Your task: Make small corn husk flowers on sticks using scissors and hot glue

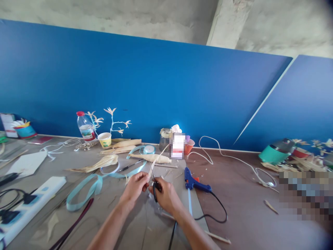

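My left hand (136, 186) pinches the lower end of a pale strip of dried husk (153, 166), which points up and away from me. My right hand (168, 195) is closed round the black handles of a pair of scissors (155, 191). The thin blades reach up beside the strip, close to my left fingertips; whether they touch it I cannot tell. Just beyond my hands lies a bundle of pale husk (157, 158). A light blue ribbon (85, 194) curls to the left, and a blue glue gun (195, 182) lies to the right.
A white power strip (39, 208) lies at the left. Toward the back stand a bottle (85, 126), a paper cup with husk flowers (105, 140), a glass jar (164, 139) and a ribbon roll (149, 149). A white cable (234, 158) crosses the right side before the blue partition (156, 86).
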A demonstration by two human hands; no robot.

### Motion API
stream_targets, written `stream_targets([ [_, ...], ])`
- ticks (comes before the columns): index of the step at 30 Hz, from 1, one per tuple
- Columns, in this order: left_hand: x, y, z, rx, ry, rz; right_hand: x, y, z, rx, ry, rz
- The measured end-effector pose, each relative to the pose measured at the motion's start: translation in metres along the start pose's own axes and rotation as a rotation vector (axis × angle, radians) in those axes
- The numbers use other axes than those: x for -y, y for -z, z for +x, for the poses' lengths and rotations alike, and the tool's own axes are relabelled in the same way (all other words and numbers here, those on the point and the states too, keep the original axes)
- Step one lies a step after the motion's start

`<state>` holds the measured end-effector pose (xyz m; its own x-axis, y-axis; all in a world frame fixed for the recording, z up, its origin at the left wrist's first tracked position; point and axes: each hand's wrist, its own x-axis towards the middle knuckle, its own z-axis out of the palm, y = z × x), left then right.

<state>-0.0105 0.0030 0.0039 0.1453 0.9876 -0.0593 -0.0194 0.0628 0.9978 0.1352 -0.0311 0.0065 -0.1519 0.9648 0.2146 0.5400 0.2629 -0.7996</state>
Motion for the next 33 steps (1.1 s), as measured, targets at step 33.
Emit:
stream_targets([
  [33, -0.010, 0.008, 0.001, -0.172, -0.053, 0.088, 0.001, 0.003, 0.001, 0.013, -0.040, 0.106],
])
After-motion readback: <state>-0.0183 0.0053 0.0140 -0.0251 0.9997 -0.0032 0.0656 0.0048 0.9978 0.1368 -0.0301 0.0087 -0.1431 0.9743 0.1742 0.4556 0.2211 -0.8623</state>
